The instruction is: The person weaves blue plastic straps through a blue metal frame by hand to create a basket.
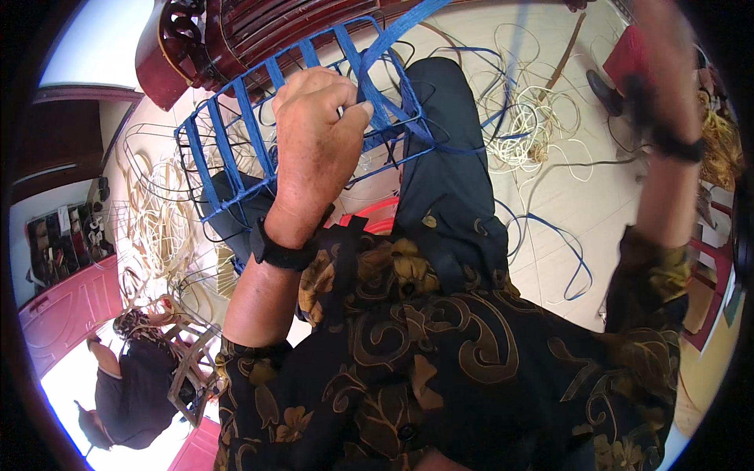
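Observation:
A rectangular wire frame [224, 157] wrapped with blue flat straps rests across my knees. My left hand [318, 118] is closed on its near right part, thumb pressed down by a blue strap [369, 82]. That strap crosses the frame and rises toward the upper edge of the view. Exactly what the left fingers pinch underneath is hidden. My right hand [664, 47] is raised far out at the upper right, smeared by motion, and its fingers cannot be made out.
Loose cream cord [522, 129] lies tangled on the tiled floor, with blue strap loops [577, 255] nearby. More pale strands [157, 208] pile up at left. A carved dark red wooden bench [236, 35] stands ahead. At lower left, another person [137, 385] sits by a frame [192, 369].

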Tool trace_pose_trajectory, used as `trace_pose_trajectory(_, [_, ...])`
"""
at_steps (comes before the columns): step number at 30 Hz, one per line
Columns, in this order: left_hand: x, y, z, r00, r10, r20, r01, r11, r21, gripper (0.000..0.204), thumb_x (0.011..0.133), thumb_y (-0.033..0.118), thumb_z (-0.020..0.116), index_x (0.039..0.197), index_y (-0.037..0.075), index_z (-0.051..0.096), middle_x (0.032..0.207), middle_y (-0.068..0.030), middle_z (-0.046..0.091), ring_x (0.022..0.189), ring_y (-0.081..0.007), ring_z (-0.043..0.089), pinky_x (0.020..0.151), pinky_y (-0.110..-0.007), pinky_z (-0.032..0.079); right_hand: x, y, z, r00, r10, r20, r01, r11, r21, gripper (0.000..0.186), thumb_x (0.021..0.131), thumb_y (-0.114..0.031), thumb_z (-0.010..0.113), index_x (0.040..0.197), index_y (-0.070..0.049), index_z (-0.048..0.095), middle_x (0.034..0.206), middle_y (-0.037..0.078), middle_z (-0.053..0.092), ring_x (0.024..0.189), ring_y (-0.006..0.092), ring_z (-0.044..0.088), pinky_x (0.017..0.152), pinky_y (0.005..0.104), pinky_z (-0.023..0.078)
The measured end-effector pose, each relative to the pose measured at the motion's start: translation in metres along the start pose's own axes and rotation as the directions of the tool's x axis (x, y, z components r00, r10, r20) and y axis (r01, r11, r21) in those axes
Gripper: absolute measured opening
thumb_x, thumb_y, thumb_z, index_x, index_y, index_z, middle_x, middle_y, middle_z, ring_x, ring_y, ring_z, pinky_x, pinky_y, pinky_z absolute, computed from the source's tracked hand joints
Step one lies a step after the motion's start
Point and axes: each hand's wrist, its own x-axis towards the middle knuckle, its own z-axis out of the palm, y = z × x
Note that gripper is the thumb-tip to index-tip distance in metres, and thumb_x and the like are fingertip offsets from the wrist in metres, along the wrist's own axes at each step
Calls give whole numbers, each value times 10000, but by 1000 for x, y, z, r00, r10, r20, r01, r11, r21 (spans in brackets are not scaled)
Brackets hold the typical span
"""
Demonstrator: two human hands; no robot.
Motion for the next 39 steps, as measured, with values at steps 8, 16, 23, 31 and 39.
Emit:
trace_pose_trajectory(8, [-2, -1, 4, 999, -24, -39, 25, 999, 41, 111, 775, -1, 764, 824, -44, 674, 945, -113, 706, 1046, -285, 652, 926, -365, 503, -44, -146, 153, 996, -85, 16, 77, 958, 275, 177, 779, -223, 824, 852, -126, 694, 973, 10, 664, 1057, 245, 583, 963, 453, 391])
trace_pose_trajectory(16, [1, -6, 7, 997, -8, -76, 5, 999, -39, 69, 744, 25, 716, 779, -18, 675, 927, -156, 689, 1019, -348, 625, 907, -437, 455, -46, -160, 158, 990, 28, 138, -68, 954, 291, 169, 762, -182, 812, 868, -107, 704, 952, 35, 654, 1053, 273, 585, 967, 455, 391])
trace_pose_trajectory(23, [9, -17, 7, 995, 103, 15, -104, 980, 167, 53, 764, 27, 648, 748, -6, 686, 934, -129, 676, 1103, -329, 602, 957, -440, 408, -41, -138, 159, 983, -92, 161, 36, 947, 319, 190, 884, -109, 690, 1060, -38, 705, 1227, 109, 652, 1156, 316, 574, 1024, 450, 451])
trace_pose_trajectory(31, [9, -8, 6, 997, 22, 73, -41, 963, 265, 69, 778, 53, 669, 792, -12, 686, 1007, -121, 697, 1183, -341, 591, 1019, -467, 395, -13, -107, 166, 1000, 3, 13, -6, 953, 302, 488, 860, -111, 698, 1331, -52, 588, 1321, 199, 622, 1233, 388, 572, 1066, 470, 454])
trace_pose_trajectory(39, [8, -8, 11, 997, 50, 54, -63, 960, 274, 92, 797, 54, 655, 860, -6, 684, 1031, -124, 702, 1171, -341, 600, 1020, -459, 403, -5, -83, 193, 994, -28, -102, 27, 1000, -10, 286, 796, -98, 735, 1076, -126, 682, 981, 80, 698, 968, 321, 642, 846, 433, 494])
